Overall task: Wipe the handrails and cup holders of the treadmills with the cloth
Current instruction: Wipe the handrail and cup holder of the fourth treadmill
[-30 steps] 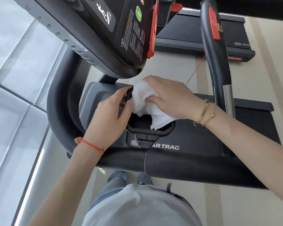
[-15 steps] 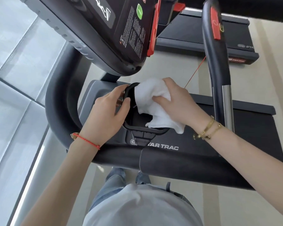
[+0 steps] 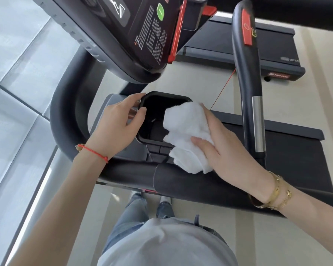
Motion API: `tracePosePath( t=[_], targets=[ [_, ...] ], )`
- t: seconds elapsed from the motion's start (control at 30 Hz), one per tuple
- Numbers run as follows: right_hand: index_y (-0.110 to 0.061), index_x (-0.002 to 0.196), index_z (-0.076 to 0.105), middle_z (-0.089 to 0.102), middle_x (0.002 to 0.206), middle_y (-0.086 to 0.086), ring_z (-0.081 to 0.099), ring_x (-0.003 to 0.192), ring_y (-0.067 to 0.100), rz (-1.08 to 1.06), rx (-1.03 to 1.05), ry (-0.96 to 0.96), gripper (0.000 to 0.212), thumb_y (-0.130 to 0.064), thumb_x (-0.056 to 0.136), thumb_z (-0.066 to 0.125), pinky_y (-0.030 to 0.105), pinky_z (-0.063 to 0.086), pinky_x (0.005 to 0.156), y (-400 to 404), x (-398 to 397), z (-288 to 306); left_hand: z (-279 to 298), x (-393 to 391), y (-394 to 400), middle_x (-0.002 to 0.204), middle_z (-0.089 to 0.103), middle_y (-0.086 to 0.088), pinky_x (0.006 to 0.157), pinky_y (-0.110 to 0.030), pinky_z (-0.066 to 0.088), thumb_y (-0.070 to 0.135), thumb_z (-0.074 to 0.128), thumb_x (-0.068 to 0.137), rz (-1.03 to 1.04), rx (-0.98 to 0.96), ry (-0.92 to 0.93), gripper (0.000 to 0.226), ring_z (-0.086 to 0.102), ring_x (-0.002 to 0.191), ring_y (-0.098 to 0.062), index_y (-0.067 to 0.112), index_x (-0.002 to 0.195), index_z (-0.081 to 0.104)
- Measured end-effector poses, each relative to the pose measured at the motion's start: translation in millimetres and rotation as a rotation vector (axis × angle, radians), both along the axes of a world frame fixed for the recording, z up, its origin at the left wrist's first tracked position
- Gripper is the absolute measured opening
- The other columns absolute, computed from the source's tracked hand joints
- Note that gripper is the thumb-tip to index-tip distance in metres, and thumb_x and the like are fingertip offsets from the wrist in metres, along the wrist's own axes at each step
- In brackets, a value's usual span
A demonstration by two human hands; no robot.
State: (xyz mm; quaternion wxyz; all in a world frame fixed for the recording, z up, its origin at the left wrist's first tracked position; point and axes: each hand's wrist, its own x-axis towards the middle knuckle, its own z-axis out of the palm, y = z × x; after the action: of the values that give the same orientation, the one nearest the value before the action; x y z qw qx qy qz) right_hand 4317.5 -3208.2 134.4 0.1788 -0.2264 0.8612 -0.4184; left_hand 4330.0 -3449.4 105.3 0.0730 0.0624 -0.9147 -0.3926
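Right hand [image 3: 229, 148] lies over the cloth [image 3: 188, 137], fingers fairly straight and pressing the bunched white wad down, thumb laid across its near side; more a flat press than a pinch. The cloth now sits on the right rim of the cup holder [image 3: 161, 98] and spills toward the front handrail [image 3: 190, 181], its lower folds touching or just above the padded bar; I cannot tell which. A second ago the cloth was stuffed down in the holder's far left part, near the left fingers; half a second ago it was riding up over the middle; now it is out to the right edge. Judgement: the inside pass looks finished or nearly so, and the wipe is moving on to the rim and probably the handrail next. Left hand [image 3: 119, 123] steadies the holder from the left, fingers curled round its rim, thumb near the inner edge, and has stayed there throughout. Holder contents: the dark well is now mostly exposed and nothing loose shows in it; only a corner of cloth overhangs the right side. The bottom is in shadow, so residue cannot be judged. Beyond: the right upright handrail [image 3: 246, 93] with its red tab stands untouched by either hand, and the console [image 3: 135, 35] hangs above the holder.
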Motion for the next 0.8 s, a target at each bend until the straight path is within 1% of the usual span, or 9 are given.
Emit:
tracePosePath(
  t=[0.13,0.2,0.27,0.33,0.43,0.57,0.63,0.73,0.8],
  targets=[
    [-0.029,0.154,0.008,0.008,0.159,-0.021,0.012,0.14,-0.013,0.312,0.035,0.074,0.067,-0.039,0.097,0.041,0.004,0.014,0.11,9,-10,9,2,-1,-1,0.098,0.065,0.013,0.072,0.003,0.039,0.021,0.051,0.1,0.026,0.055,0.01,0.035,0.057,0.077,0.019,0.018,0.134,0.058],
    [-0.03,0.153,0.012,0.012,0.155,-0.026,0.016,0.133,-0.02,0.442,0.117,0.101,0.062,-0.031,0.1,0.045,-0.001,0.017,0.103,4,-16,10,3,0,-1,0.083,0.064,0.017,0.068,0.003,0.037,0.023,0.047,0.102,0.03,0.068,0.024,0.033,0.057,0.072,0.018,0.017,0.132,0.06],
    [-0.028,0.151,0.021,0.024,0.146,-0.028,0.024,0.121,-0.024,0.514,0.197,0.186,0.057,-0.037,0.099,0.045,-0.006,0.018,0.094,-11,-19,12,3,-1,-1,0.073,0.066,0.009,0.063,-0.002,0.038,0.024,0.043,0.104,0.027,0.071,0.035,0.033,0.06,0.07,0.007,0.017,0.13,0.062],
    [-0.018,0.142,0.036,0.045,0.136,-0.015,0.043,0.113,-0.004,0.539,0.261,0.322,0.052,-0.047,0.099,0.038,0.003,0.029,0.092,-31,-19,11,1,-1,-3,0.075,0.07,-0.007,0.064,-0.006,0.041,0.026,0.04,0.105,0.023,0.08,0.04,0.034,0.06,0.072,-0.006,0.018,0.129,0.062],
    [-0.014,0.113,0.047,0.054,0.095,-0.01,0.058,0.083,0.02,0.49,0.435,0.449,0.056,-0.06,0.093,0.022,0.039,0.046,0.077,-62,-19,13,0,-2,-4,0.086,0.072,-0.01,0.068,-0.003,0.041,0.026,0.038,0.106,0.023,0.12,0.032,0.034,0.059,0.077,-0.006,0.018,0.126,0.063],
    [-0.014,0.102,0.049,0.053,0.081,-0.009,0.05,0.065,0.017,0.43,0.434,0.545,0.057,-0.063,0.092,0.023,0.039,0.047,0.064,-59,-13,11,0,-3,-5,0.087,0.07,0.009,0.071,0.003,0.035,0.026,0.036,0.106,0.042,0.132,0.038,0.034,0.055,0.077,0.017,0.022,0.124,0.065],
    [-0.01,0.114,0.055,0.062,0.093,-0.003,0.058,0.076,0.019,0.464,0.409,0.611,0.055,-0.056,0.096,0.032,0.038,0.051,0.066,-40,-10,11,-1,-3,-5,0.084,0.064,0.019,0.074,0.006,0.031,0.029,0.036,0.106,0.035,0.095,0.042,0.037,0.052,0.082,0.025,0.021,0.129,0.063],
    [-0.005,0.127,0.058,0.065,0.118,0.005,0.063,0.107,0.02,0.512,0.368,0.675,0.052,-0.043,0.094,0.044,0.031,0.052,0.087,-16,-10,10,-2,-3,-6,0.091,0.069,0.01,0.075,0.006,0.03,0.033,0.036,0.105,0.014,0.077,0.026,0.038,0.052,0.083,0.024,0.022,0.132,0.061],
    [-0.005,0.127,0.058,0.065,0.119,0.005,0.062,0.11,0.02,0.52,0.381,0.677,0.054,-0.045,0.094,0.045,0.031,0.049,0.092,-18,-11,10,-3,-3,-6,0.094,0.069,0.009,0.075,0.005,0.032,0.033,0.036,0.105,0.003,0.079,0.02,0.038,0.053,0.083,0.022,0.022,0.132,0.06]
  ],
)
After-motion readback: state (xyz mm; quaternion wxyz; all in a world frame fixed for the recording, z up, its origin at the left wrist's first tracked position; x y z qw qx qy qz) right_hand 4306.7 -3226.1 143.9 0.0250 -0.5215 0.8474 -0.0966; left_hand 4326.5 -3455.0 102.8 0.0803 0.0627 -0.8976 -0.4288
